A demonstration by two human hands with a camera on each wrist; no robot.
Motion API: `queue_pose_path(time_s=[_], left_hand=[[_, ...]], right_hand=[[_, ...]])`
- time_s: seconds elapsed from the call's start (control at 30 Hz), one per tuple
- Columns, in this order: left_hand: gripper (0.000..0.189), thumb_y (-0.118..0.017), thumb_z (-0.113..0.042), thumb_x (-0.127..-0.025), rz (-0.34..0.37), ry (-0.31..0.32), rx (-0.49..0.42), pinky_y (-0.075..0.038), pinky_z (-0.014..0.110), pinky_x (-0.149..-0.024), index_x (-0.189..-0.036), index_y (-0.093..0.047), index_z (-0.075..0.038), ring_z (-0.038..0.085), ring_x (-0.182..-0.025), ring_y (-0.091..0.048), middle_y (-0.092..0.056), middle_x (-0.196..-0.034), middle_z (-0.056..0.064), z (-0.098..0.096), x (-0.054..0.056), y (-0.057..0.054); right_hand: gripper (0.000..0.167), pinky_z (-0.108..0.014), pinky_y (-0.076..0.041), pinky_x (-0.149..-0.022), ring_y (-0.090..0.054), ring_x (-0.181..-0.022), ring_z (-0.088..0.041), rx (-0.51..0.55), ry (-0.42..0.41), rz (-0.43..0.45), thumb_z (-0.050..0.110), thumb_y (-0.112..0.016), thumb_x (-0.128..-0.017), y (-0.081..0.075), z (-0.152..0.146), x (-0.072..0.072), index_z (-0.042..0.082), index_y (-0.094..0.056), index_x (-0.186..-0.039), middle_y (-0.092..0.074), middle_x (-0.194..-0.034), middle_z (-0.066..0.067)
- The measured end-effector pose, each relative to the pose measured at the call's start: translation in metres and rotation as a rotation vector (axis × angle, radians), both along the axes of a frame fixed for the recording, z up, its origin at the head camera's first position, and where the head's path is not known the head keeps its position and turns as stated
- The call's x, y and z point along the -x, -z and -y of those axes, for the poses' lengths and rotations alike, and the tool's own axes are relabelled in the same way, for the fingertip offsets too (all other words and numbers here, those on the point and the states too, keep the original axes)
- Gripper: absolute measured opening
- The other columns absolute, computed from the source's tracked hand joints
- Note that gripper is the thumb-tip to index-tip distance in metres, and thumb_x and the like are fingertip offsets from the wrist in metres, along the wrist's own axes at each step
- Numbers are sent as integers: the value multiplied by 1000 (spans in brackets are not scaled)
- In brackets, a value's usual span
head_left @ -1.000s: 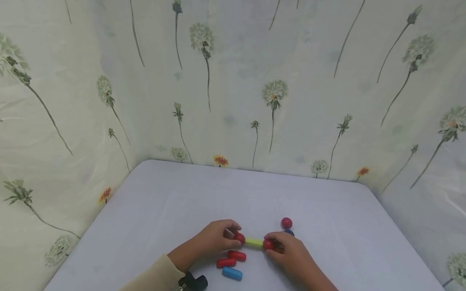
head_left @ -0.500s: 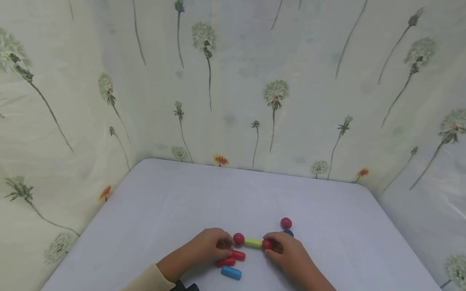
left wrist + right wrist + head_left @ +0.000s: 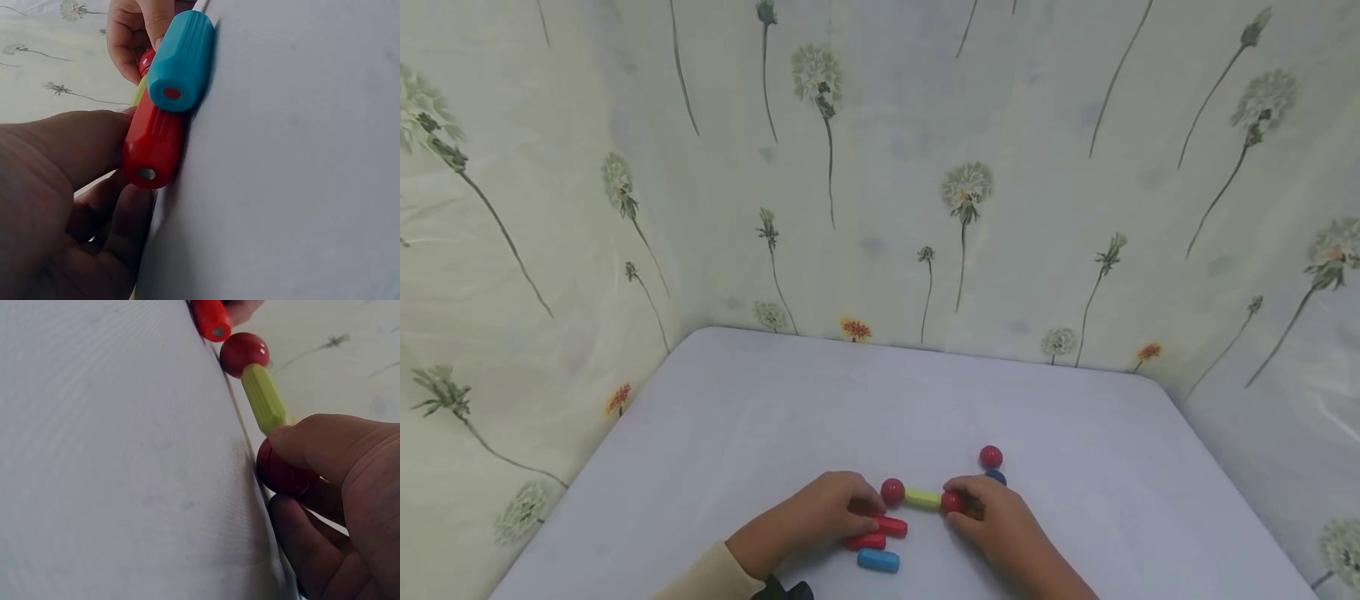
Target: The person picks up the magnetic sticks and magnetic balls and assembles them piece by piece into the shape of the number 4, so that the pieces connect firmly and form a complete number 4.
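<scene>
A yellow-green rod (image 3: 922, 498) lies on the white table (image 3: 760, 417) with a red ball (image 3: 892, 490) on its left end and another red ball (image 3: 952, 502) on its right end. My right hand (image 3: 961, 510) pinches the right ball (image 3: 284, 472) between thumb and fingers. My left hand (image 3: 867, 525) sits just below the left ball, its thumb and fingers (image 3: 119, 219) gripping a red rod (image 3: 153, 147). Two red rods (image 3: 891, 526) lie there side by side. A blue rod (image 3: 878, 560) lies right beside them.
A loose red ball (image 3: 990, 456) and a blue ball (image 3: 997, 477) rest just beyond my right hand. Flower-printed cloth walls (image 3: 880, 208) enclose the table at the back and on both sides. A beige sleeve (image 3: 707, 579) covers my left forearm.
My left hand left the left red ball and moved down and back to the red rods, taking hold of one. The right hand and the ball-and-rod chain stayed put.
</scene>
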State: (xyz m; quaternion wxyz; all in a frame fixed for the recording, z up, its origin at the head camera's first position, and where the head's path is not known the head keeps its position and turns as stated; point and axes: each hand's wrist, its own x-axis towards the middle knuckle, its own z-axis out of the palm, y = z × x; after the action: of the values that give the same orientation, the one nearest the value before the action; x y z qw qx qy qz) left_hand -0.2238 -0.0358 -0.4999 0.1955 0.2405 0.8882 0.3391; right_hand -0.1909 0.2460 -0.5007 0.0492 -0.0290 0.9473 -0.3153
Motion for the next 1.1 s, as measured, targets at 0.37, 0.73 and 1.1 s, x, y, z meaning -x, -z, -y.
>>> queue_pose_path(time_s=[0.37,0.73,1.1], left_hand=[[13,-82,-30,-91,10,6,-15,-55,28,-84,-103,-79,-32,6,-91,-59,-67,-96,-19,5,0,-1],[14,-78,-27,-94,87,-127,-200,-57,38,-88,-107,-80,-31,17,-103,-62,-72,-103,-12,30,21,1],[25,-71,-28,-99,258,-396,-438,-60,34,-89,-122,-77,-21,22,-114,-63,-71,-120,2,37,35,4]], right_hand=[[40,-43,-62,-89,-64,-102,-13,6,3,-2,26,-90,-83,1,-2,0,25,-73,-120,-69,-112,7],[39,-42,-61,-90,-64,-103,-12,0,2,-7,26,-89,-84,-3,-1,-1,27,-73,-119,-69,-113,8],[38,-43,-60,-93,-64,-104,-12,2,4,-9,24,-89,-84,-5,0,-3,27,-73,-119,-70,-113,8]])
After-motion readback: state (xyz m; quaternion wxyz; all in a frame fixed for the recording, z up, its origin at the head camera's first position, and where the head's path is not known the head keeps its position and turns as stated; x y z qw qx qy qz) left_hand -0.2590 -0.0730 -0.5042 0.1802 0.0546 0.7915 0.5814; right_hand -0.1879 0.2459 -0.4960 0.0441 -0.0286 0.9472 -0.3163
